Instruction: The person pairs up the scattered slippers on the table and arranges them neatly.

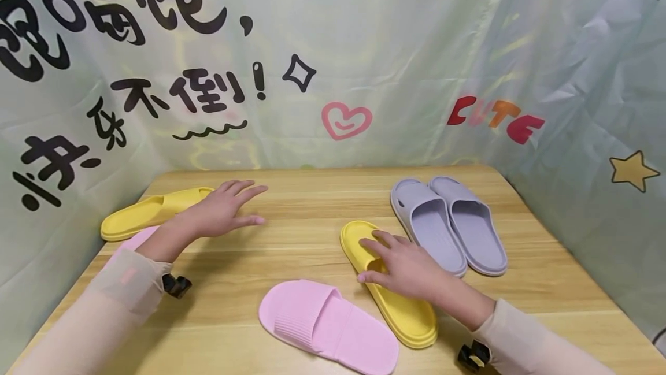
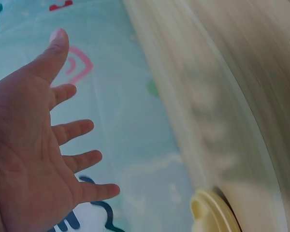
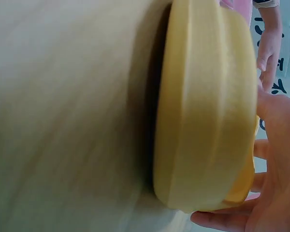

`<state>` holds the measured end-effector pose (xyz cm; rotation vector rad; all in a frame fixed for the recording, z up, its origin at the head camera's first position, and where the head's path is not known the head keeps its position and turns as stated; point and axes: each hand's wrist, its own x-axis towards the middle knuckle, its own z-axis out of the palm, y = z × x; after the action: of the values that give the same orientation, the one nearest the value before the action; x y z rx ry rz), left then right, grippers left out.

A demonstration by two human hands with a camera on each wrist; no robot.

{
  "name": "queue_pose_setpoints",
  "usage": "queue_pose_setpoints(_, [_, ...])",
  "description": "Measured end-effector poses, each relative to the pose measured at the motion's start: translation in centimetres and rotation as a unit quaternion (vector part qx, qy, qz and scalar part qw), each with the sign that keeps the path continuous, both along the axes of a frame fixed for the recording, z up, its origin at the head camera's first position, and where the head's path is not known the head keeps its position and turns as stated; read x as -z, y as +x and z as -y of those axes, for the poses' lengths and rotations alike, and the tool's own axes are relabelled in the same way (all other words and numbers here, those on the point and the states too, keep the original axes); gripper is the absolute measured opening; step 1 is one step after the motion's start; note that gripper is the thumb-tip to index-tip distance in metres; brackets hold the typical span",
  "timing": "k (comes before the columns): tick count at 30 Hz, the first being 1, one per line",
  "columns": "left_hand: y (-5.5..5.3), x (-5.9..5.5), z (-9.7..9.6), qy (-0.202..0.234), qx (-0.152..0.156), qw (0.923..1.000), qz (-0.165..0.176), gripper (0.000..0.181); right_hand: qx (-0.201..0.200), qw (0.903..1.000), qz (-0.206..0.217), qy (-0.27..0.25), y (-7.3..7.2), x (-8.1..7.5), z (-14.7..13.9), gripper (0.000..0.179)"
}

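Note:
My right hand (image 1: 406, 262) is over a yellow slipper (image 1: 413, 318) that lies toe-away on the table, its fingers spread across the strap area. In the right wrist view the slipper's heel (image 3: 208, 106) fills the middle, with the fingers (image 3: 268, 179) along its upper side. My left hand (image 1: 221, 213) is held above the table with fingers straight and spread, holding nothing; its palm shows in the left wrist view. Behind that hand lies a second yellow slipper (image 1: 134, 220). A pink slipper (image 1: 137, 238) is mostly hidden under the left forearm.
Another pink slipper (image 1: 364, 334) lies at the front, beside the yellow one. Two lavender slippers (image 1: 442, 236) stand side by side at the right. Printed curtains (image 1: 406, 74) surround the wooden table (image 1: 291, 225) at the back and sides.

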<state>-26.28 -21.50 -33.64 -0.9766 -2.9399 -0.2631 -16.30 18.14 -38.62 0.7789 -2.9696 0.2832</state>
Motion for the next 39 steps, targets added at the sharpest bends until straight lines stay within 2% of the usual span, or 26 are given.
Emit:
queue_pose_setpoints(7, [-0.3, -0.2, 2.5, -0.004, -0.03, 0.9995, -0.003, 0.079, 0.011, 0.9999, -0.004, -0.002, 0.0, 0.0, 0.4, 0.076])
queue_pose_setpoints(13, [-0.5, -0.6, 4.3, -0.021, -0.061, 0.9979, 0.001, 0.079, 0.017, 0.9994, 0.023, -0.022, 0.2, -0.2, 0.7, 0.072])
queue_pose_setpoints(19, [-1.2, -0.4, 6.2, -0.028, -0.087, 0.9958, 0.008, 0.081, 0.026, 0.9983, 0.04, -0.032, 0.3, -0.4, 0.9, 0.069])
queue_pose_setpoints(32, [-1.9, 0.4, 8.7, -0.045, -0.091, 0.9947, 0.018, 0.083, 0.036, 0.998, 0.038, -0.035, 0.5, -0.4, 0.8, 0.067])
queue_pose_setpoints(39, [-2.6, 1.0, 11.0, -0.046, -0.095, 0.9944, 0.013, 0.082, 0.033, 0.9975, 0.044, -0.043, 0.5, -0.3, 0.9, 0.068])
